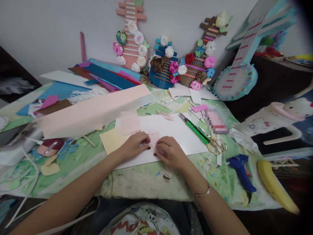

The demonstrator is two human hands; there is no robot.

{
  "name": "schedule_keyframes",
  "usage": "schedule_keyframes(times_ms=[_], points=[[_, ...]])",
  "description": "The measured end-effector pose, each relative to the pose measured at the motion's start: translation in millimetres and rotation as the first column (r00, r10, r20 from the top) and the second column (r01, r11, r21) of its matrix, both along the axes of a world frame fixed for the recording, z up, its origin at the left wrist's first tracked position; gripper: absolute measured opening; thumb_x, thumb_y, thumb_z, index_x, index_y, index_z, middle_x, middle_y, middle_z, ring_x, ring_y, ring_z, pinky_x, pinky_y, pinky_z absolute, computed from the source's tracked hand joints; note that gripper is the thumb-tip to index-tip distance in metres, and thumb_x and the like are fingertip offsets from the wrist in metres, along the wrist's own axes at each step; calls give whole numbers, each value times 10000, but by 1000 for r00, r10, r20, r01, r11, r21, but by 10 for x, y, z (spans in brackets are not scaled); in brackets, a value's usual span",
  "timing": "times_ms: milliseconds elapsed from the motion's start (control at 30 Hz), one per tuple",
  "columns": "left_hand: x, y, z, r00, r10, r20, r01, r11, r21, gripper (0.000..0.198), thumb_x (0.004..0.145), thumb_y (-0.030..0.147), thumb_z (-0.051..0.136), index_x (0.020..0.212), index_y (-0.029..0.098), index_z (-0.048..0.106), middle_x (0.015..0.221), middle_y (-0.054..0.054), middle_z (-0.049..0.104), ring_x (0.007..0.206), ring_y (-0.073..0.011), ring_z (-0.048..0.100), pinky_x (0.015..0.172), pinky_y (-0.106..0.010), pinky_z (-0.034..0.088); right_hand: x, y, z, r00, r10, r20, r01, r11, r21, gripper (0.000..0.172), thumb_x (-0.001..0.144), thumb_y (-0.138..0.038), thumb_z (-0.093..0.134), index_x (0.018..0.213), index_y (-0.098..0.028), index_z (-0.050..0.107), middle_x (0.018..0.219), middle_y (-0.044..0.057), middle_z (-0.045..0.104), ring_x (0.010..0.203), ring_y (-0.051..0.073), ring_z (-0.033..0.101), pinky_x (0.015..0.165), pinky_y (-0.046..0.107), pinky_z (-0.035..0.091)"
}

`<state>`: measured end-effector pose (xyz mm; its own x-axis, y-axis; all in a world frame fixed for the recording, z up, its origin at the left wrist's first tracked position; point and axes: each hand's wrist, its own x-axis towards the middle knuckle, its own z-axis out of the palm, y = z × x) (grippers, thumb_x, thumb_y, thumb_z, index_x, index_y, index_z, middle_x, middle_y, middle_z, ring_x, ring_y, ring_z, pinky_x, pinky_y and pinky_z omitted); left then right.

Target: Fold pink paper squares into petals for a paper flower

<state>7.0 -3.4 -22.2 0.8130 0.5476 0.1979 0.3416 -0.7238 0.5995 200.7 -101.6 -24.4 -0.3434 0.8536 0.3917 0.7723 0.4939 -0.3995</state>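
Note:
A small piece of pale pink paper [153, 138] lies between my hands, low over a white sheet [193, 143]. My left hand [135, 143] has its fingers curled and pinched at the paper's left side. At the right side, my right hand [170, 151] is bent inward, thumb and fingers closed on the paper's edge. Another translucent pink piece [129, 122] rests just beyond my left hand, near a pale yellow sheet [111, 140]. A small folded pink scrap [165, 115] lies farther back on the white sheet. The fingers partly cover the held paper.
Right of the white sheet are a green utility knife [195, 129], gold-handled scissors [217, 145], a blue glue gun [242, 174] and a yellow banana-shaped thing [276, 186]. A long peach paper strip [97, 107] lies left. Flower-decorated paper instruments [133, 49] lean on the wall.

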Motion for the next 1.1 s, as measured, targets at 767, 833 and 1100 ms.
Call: schedule_keyframes(times_ms=[767, 833, 1100], points=[[-59, -46, 3, 936, -265, -232, 347, 801, 488, 286, 950, 165, 383, 1182, 140, 548, 1023, -127, 605, 923, -226, 510, 853, -390, 422, 149, 11, -18, 994, 69, 81, -71, 997, 26, 260, 820, -94, 550, 1029, -202, 661, 1083, 71, 672, 1044, 235, 537, 903, 431, 427], [-74, -27, 25, 928, -270, -258, 368, 779, 507, 285, 951, 170, 382, 1186, 150, 542, 1022, -123, 607, 924, -227, 516, 864, -394, 413, 147, 7, -8, 992, 61, 113, -64, 998, 18, 249, 828, -102, 549, 1024, -207, 661, 1084, 66, 674, 1038, 232, 545, 905, 440, 406], [-134, 66, 94, 929, -311, -202, 370, 777, 508, 203, 935, 189, 430, 1015, 197, 616, 892, -87, 628, 895, -207, 545, 835, -371, 416, 140, -7, 44, 984, 53, 168, -53, 999, -5, 231, 837, -109, 549, 998, -230, 662, 1096, 58, 672, 1052, 222, 544, 949, 454, 336]])
